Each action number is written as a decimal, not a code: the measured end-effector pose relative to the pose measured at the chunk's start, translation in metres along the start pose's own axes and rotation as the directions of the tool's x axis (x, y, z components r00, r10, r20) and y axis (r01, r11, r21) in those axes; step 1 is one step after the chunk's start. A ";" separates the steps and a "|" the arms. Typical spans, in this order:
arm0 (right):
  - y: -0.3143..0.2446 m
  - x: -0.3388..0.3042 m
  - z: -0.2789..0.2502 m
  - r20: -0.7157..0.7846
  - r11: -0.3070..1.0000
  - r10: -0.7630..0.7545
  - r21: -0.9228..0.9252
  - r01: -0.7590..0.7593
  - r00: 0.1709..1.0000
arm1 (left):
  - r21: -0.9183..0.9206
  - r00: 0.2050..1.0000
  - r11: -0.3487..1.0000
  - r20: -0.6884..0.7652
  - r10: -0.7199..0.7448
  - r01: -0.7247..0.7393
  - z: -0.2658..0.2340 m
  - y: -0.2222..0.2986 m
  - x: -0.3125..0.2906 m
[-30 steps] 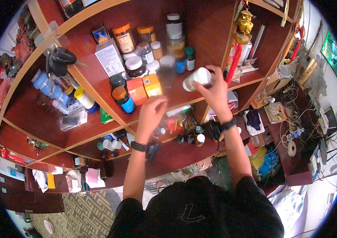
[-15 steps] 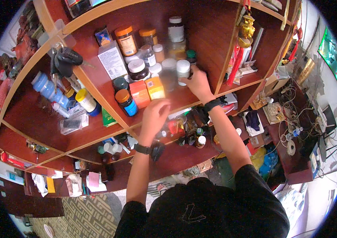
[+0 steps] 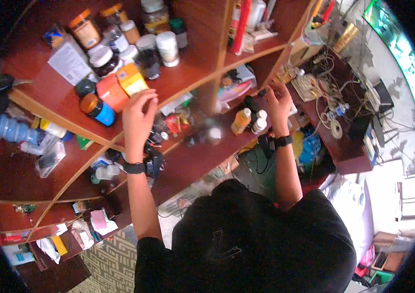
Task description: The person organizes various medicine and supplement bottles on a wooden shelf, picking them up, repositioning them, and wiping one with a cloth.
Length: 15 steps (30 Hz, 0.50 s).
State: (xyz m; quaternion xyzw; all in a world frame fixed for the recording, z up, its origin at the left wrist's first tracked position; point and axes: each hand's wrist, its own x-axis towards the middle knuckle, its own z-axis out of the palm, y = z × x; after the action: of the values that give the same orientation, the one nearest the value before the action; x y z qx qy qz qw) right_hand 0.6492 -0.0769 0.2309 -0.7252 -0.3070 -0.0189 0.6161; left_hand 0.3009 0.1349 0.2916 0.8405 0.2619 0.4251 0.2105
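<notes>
My left hand (image 3: 140, 117) hovers at the front edge of the upper shelf, fingers loosely bent and apart, nothing in them. Nearest to it are a yellow-orange box (image 3: 131, 79), a red-orange box (image 3: 113, 93) and a blue-labelled jar with an orange lid (image 3: 98, 110). A white jar (image 3: 168, 50) stands upright behind them, beside a dark jar with a pale lid (image 3: 148, 61). Farther right, my right hand (image 3: 279, 103) is raised with bent fingers and no visible object. Left of it, an orange bottle (image 3: 241, 121) and a white-capped bottle (image 3: 260, 123) stand on the lower ledge.
More jars and a white printed carton (image 3: 70, 62) crowd the upper shelf (image 3: 188, 71). An upright divider (image 3: 223, 46) bounds it on the right. Tangled cables lie over the side desk (image 3: 347, 146). Blue bottles (image 3: 14, 131) lie in the left compartment.
My right hand has let go of the white jar, which now stands on the shelf, and has moved right and down. The view has swung right; my left hand stays near the boxes.
</notes>
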 end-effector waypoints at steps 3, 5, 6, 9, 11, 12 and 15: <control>0.097 -0.012 -0.037 0.065 0.835 0.061 -0.550 -0.016 0.996 | 0.042 1.000 0.999 -0.012 0.010 -0.009 0.002 0.002 0.000; 0.193 -0.024 -0.068 0.504 0.446 -0.108 -0.746 0.494 0.857 | 0.035 0.999 0.999 0.014 0.037 -0.038 0.013 0.003 0.009; 0.206 -0.031 -0.057 0.471 0.577 -0.021 -0.715 0.395 0.882 | 0.042 0.999 0.999 0.023 0.022 -0.023 0.012 -0.001 0.007; 0.198 -0.056 -0.028 0.379 0.757 0.241 -0.650 0.071 0.893 | 0.028 0.999 0.999 0.022 -0.026 0.025 0.003 -0.001 0.002; 0.194 -0.064 -0.017 0.308 0.781 0.298 -0.622 -0.046 0.903 | 0.030 0.999 0.999 0.035 -0.017 0.016 -0.001 -0.001 0.000; 0.199 -0.067 -0.014 0.267 0.787 0.271 -0.615 -0.053 0.925 | 0.025 0.999 1.000 0.040 -0.012 0.011 -0.002 -0.001 0.001; 0.204 -0.073 -0.010 0.192 0.751 0.263 -0.655 -0.076 0.945 | 0.032 0.999 0.999 0.014 -0.029 0.029 0.003 0.001 0.004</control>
State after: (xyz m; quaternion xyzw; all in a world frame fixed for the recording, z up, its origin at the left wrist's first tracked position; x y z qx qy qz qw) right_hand 0.6895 -0.1277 0.0238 -0.9117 -0.2958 0.0342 0.2830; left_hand 0.3054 0.1362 0.2933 0.8429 0.2791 0.4116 0.2053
